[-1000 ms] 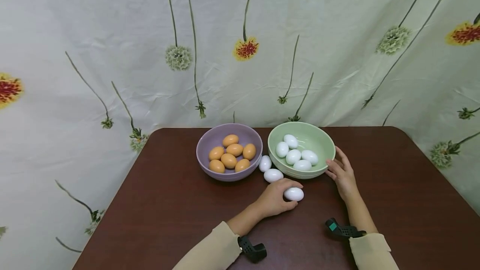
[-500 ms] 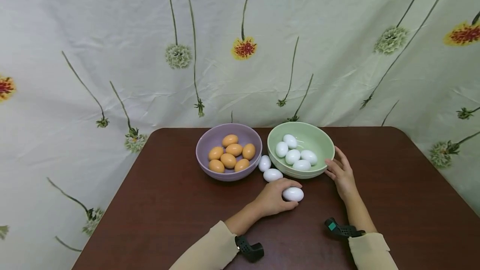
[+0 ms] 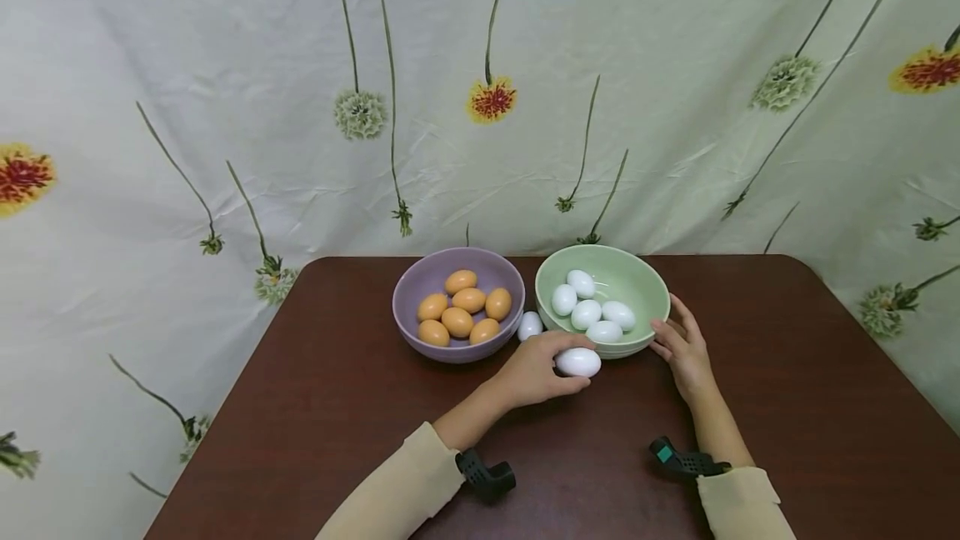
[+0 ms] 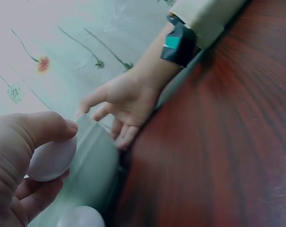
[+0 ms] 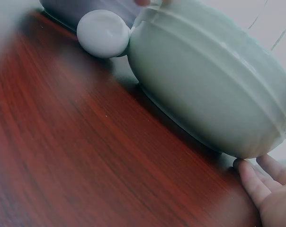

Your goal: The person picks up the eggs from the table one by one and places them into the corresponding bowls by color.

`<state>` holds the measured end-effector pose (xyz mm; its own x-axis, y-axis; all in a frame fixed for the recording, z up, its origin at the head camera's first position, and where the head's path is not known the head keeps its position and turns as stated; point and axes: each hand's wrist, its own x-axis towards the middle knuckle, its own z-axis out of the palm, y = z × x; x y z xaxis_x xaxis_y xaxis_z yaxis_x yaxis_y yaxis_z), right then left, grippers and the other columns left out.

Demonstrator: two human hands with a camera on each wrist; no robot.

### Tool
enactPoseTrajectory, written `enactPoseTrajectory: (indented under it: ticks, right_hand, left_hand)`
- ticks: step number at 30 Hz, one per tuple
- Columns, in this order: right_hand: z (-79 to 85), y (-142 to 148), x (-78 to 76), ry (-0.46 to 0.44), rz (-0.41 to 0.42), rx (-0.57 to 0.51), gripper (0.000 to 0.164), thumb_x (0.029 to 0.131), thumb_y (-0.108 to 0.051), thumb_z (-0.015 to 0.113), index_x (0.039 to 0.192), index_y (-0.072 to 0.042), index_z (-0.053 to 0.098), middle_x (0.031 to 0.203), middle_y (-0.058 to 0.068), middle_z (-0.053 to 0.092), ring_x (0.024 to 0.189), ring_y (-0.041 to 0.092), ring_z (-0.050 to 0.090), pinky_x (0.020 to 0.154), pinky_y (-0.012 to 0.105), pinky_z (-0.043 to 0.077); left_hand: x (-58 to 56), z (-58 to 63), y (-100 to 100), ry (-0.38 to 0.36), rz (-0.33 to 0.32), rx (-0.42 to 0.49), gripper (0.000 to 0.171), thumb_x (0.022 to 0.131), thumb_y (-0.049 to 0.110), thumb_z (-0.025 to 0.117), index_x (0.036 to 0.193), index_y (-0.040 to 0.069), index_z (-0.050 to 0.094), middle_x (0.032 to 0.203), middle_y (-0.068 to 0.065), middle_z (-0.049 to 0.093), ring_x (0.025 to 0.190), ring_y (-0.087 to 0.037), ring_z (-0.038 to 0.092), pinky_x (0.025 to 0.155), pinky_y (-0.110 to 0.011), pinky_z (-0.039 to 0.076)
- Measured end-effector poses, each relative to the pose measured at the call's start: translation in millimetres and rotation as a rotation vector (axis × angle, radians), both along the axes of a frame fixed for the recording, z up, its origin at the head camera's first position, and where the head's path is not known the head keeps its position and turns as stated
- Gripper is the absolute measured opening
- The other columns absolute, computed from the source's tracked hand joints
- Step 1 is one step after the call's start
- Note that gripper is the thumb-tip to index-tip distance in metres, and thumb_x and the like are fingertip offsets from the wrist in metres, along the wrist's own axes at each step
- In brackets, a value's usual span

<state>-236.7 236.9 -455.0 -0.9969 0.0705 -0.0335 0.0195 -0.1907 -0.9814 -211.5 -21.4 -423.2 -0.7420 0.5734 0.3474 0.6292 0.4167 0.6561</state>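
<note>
My left hand (image 3: pixel 536 369) pinches a white egg (image 3: pixel 577 362) between thumb and fingers, close in front of the green bowl (image 3: pixel 645 290). In the left wrist view the held egg (image 4: pixel 53 158) shows between thumb and fingers, with another white egg (image 4: pixel 81 217) below it. Several white eggs lie in the green bowl. My right hand (image 3: pixel 686 352) holds that bowl at its right side, thumb at the rim. The right wrist view shows fingers (image 5: pixel 252 182) touching the bowl low down. Between the bowls lies a white egg (image 3: pixel 529 325), partly hidden by the left hand.
A purple bowl (image 3: pixel 405 311) with several orange-brown eggs stands left of the green bowl. Both sit near the far edge of a dark red-brown table (image 3: pixel 337 407). A flower-printed cloth (image 3: pixel 300 65) hangs behind. Each wrist wears a black band (image 3: pixel 486 477).
The left hand has lifted the front white egg and moved it up toward the green bowl, now covering another egg on the table. The right hand has stayed at the bowl.
</note>
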Motion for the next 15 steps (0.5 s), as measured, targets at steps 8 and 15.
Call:
enactPoseTrajectory:
  ticks: [8, 15]
  right_hand:
    - [-0.1, 0.2, 0.0, -0.004, -0.005, 0.008, 0.067, 0.099, -0.014, 0.055, 0.156, -0.013, 0.020, 0.125, 0.009, 0.042, 0.090, 0.003, 0.062, 0.078, 0.019, 0.050]
    - [0.7, -0.6, 0.6, -0.001, -0.012, 0.007, 0.067, 0.098, -0.013, 0.055, 0.155, -0.012, 0.021, 0.122, 0.008, 0.044, 0.090, 0.004, 0.063, 0.078, 0.019, 0.050]
  left_hand:
    - [-4.8, 17.6, 0.0, -0.024, -0.033, 0.010, 0.040, 0.081, 0.015, 0.079, 0.118, 0.009, 0.067, 0.112, -0.001, 0.067, 0.095, -0.008, 0.058, 0.083, -0.019, 0.045]
    - [-8.0, 30.9, 3.0, 0.012, -0.025, -0.064, 0.040, 0.082, 0.019, 0.078, 0.120, 0.012, 0.066, 0.117, -0.001, 0.066, 0.100, -0.009, 0.058, 0.085, -0.020, 0.044]
